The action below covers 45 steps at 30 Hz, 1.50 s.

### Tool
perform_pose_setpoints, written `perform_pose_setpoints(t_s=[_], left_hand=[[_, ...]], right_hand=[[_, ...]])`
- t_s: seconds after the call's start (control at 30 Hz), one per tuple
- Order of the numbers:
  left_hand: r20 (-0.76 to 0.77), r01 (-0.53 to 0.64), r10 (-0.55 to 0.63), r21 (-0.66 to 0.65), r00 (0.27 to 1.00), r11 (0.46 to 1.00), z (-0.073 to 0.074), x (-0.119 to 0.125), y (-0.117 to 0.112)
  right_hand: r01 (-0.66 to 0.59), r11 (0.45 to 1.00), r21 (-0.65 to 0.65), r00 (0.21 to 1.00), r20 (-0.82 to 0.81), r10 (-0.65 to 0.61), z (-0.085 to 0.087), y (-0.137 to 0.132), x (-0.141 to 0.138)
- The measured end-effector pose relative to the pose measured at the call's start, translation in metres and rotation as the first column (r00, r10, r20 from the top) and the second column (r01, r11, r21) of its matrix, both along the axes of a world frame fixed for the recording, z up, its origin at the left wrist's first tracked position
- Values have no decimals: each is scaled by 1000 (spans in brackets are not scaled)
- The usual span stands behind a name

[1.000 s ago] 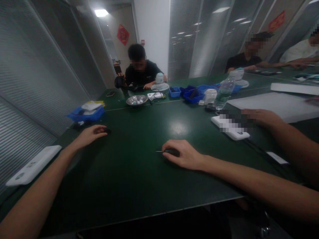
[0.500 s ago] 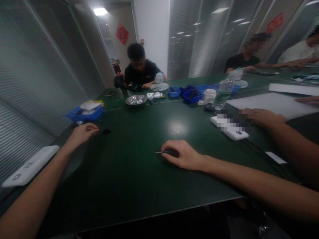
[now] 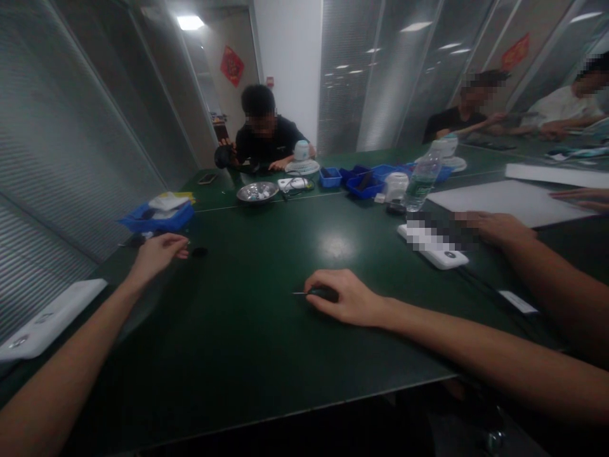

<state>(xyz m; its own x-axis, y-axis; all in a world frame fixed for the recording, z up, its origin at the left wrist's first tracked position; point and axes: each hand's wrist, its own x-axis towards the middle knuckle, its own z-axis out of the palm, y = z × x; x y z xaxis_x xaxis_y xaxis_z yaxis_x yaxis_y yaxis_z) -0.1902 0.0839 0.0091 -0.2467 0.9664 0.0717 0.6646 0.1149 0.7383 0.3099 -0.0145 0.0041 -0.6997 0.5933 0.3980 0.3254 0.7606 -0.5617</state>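
My right hand (image 3: 345,296) rests on the green table (image 3: 257,343), its fingers wrapped round the dark handle of a screwdriver (image 3: 324,292). The thin metal shaft sticks out to the left, just above the tabletop. Over the table's left side, my left hand (image 3: 160,255) has thumb and fingers pinched together. A tiny speck shows at the fingertips, too small to name. Close to those fingertips, a small black round piece (image 3: 200,252) lies on the table. Behind the left hand is a blue tray (image 3: 159,219) with white and yellow things in it.
White power banks or similar boxes lie at the left (image 3: 57,317) and right (image 3: 435,249). Toward the back are a metal bowl (image 3: 257,192), blue bins (image 3: 364,184) and a water bottle (image 3: 422,178). A co-worker's hand (image 3: 499,227) lies at right; another person sits opposite.
The view has shifted slightly. My left fingertips are a little closer to the black round piece, and the tiny speck now shows. My right hand keeps its hold on the screwdriver.
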Motion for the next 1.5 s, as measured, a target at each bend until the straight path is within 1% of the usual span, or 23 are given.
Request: perform_pose_setpoints(t_s=[0.07,0.1,0.23,0.33,0.4,0.5,0.6,0.67,0.77,0.83,0.93,1.0,1.1,1.23,1.37,1.43,1.5], left_hand=[[126,-19,20,-4,992,1000,-1,8,0],[164,-31,30,0,986,1000,-1,11,-1],[211,-52,45,27,976,998,-1,22,-4],[277,-73,61,34,959,997,1,23,-6],[295,-60,49,30,954,998,1,21,-7],[273,-19,12,23,962,1000,2,19,-8],[268,-18,13,15,963,1000,4,19,-9],[241,-16,14,7,971,1000,6,20,-10],[115,23,-21,-13,993,1000,7,16,-11],[46,59,-57,-51,997,997,6,12,-11],[14,101,-100,-106,995,989,5,10,-11],[-7,105,-107,-118,994,987,4,12,-11],[-35,95,-99,-115,994,989,3,13,-10],[-68,96,-101,-79,993,992,-1,11,-5],[-89,101,-108,-76,990,992,-1,13,-2],[-168,146,-155,-66,974,987,0,14,-3],[-284,206,-212,-50,935,977,0,13,-2]], right_hand=[[-2,1000,6,1000,-4,2,0,0,0],[1,1000,5,1000,5,-1,0,0,0],[11,1000,7,1000,17,-11,-2,2,2],[5,1000,-5,1000,15,-5,-3,2,2],[4,1000,-8,1000,14,-4,-2,2,2],[5,1000,-2,1000,20,-5,-3,2,1],[4,1000,13,1000,15,-4,-4,3,2],[-1,1000,15,1000,14,1,-5,4,2],[-5,1000,11,1000,19,4,-6,4,3],[-5,1000,12,1000,23,5,-5,4,3],[-6,1000,11,1000,26,5,-4,3,2],[-4,1000,8,1000,27,4,-4,3,2],[-6,1000,3,1000,27,6,-3,2,3],[-14,1000,-1,1000,26,14,-1,2,2],[-5,1000,-2,1000,28,5,-2,3,2],[1,1000,-6,1000,31,-1,-3,3,2],[3,1000,-7,1000,29,-3,-4,3,2]])
